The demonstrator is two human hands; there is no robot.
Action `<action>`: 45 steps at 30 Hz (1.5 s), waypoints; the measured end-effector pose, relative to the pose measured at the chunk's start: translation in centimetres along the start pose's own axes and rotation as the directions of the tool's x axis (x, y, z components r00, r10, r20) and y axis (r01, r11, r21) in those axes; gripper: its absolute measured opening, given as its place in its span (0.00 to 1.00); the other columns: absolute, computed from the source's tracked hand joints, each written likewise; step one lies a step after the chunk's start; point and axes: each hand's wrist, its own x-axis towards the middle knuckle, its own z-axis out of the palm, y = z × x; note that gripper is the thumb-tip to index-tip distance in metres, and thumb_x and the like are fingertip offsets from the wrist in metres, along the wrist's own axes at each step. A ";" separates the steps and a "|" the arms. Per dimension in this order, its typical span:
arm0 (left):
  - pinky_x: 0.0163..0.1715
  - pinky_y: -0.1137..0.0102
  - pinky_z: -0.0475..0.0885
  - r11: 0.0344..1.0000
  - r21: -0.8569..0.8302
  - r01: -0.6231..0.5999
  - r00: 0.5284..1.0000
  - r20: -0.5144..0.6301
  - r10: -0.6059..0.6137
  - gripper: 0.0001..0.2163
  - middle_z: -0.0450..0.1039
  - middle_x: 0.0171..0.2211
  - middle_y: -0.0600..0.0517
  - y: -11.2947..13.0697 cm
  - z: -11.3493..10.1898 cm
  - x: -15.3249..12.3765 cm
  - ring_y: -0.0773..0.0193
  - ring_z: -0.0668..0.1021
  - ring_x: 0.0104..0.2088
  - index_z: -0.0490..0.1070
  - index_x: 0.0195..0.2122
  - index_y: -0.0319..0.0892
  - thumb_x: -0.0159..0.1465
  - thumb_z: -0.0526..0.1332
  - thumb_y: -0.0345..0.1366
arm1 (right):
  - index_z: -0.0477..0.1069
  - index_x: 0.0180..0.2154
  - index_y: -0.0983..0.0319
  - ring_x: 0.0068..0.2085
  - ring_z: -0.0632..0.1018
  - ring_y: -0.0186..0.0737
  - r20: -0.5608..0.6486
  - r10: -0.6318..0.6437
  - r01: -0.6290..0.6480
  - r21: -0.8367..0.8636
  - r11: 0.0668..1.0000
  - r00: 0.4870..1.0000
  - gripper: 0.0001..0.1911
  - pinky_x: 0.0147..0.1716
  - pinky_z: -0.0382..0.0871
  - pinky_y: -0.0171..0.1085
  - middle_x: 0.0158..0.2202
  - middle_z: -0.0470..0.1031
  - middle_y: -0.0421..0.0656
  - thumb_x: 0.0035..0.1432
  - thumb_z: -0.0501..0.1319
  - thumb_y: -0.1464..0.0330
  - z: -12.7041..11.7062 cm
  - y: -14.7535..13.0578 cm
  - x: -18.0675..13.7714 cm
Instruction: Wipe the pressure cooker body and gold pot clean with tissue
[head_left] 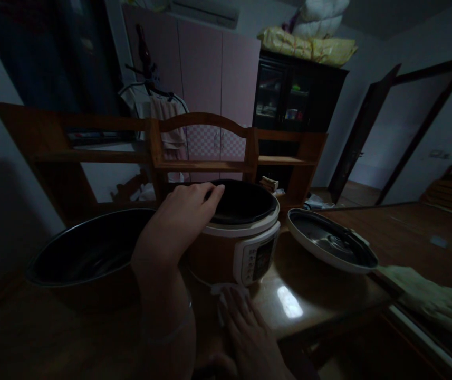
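Note:
An electric pressure cooker [213, 256], its lid off, stands on the wooden table with its control panel turned to the right. My left hand [178, 216] is bent over the cooker's left rim and grips it; most of the fingers are hidden behind the hand, and the thumb shows near the dark opening. Low in front of the cooker, my right hand [245, 322] presses a thin white cloth [220, 288] against the tabletop by the base. To the left sits a dark inner pot [91, 274]. At the right lies the round lid [328, 240], underside up.
A wooden shelf rack [202, 165] rises along the table's back edge. A small box [269, 183] sits behind the cooker. The table [324, 295] ends at the right front, with pale fabric [427, 295] beyond it. Pink wardrobes [218, 79] stand farther back.

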 end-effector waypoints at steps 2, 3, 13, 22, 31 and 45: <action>0.39 0.72 0.69 1.000 -0.013 0.009 1.000 0.000 -0.009 0.21 0.79 0.47 0.50 0.1 -0.1 0.0 0.62 0.80 0.42 0.73 0.54 0.46 0.71 0.43 0.40 | 0.38 0.72 0.57 0.71 0.56 0.55 -0.001 0.042 -0.042 0.007 0.999 0.999 0.47 0.66 0.60 0.53 0.72 0.42 0.43 0.63 0.57 0.46 0.0 0.4 -0.7; 0.38 0.72 0.69 1.000 -0.018 0.013 1.000 0.009 -0.013 0.20 0.79 0.47 0.50 0.2 -0.2 0.0 0.62 0.80 0.41 0.73 0.53 0.46 0.71 0.43 0.41 | 0.39 0.72 0.56 0.70 0.57 0.55 -0.006 0.059 -0.059 0.011 0.998 0.998 0.46 0.65 0.61 0.53 0.72 0.43 0.43 0.64 0.57 0.46 0.0 0.7 -1.0; 0.43 0.69 0.71 0.999 -0.043 0.029 0.999 -0.024 -0.030 0.23 0.80 0.45 0.49 0.3 -0.2 0.0 0.60 0.80 0.43 0.74 0.53 0.46 0.71 0.42 0.44 | 0.73 0.58 0.55 0.63 0.71 0.55 -0.274 0.525 -0.256 0.638 0.726 0.806 0.28 0.59 0.69 0.51 0.62 0.71 0.46 0.62 0.59 0.48 -3.4 5.0 -4.2; 0.43 0.69 0.71 0.999 -0.032 0.011 1.000 -0.029 -0.012 0.23 0.80 0.47 0.49 0.0 0.1 0.0 0.59 0.80 0.44 0.72 0.56 0.46 0.71 0.43 0.45 | 0.80 0.43 0.65 0.38 0.81 0.46 -0.259 0.874 -0.060 0.949 0.309 0.412 0.24 0.39 0.75 0.40 0.37 0.82 0.45 0.60 0.61 0.51 -6.7 7.1 -1.7; 0.43 0.65 0.74 0.987 -0.137 0.087 0.996 -0.020 -0.090 0.24 0.81 0.41 0.50 -0.4 0.9 0.2 0.57 0.82 0.40 0.72 0.55 0.48 0.70 0.43 0.49 | 0.73 0.58 0.57 0.62 0.71 0.51 -0.296 0.746 -0.101 0.894 0.436 0.597 0.22 0.62 0.63 0.49 0.55 0.78 0.46 0.65 0.60 0.59 -7.2 2.2 1.7; 0.44 0.59 0.75 0.996 -0.073 0.045 0.999 -0.009 -0.046 0.23 0.80 0.45 0.47 -1.0 1.1 0.1 0.53 0.81 0.44 0.70 0.59 0.48 0.69 0.44 0.44 | 0.42 0.72 0.53 0.70 0.57 0.46 -0.398 0.359 -0.082 0.566 0.820 0.844 0.36 0.65 0.62 0.47 0.72 0.51 0.41 0.67 0.54 0.70 -3.2 -2.0 -0.1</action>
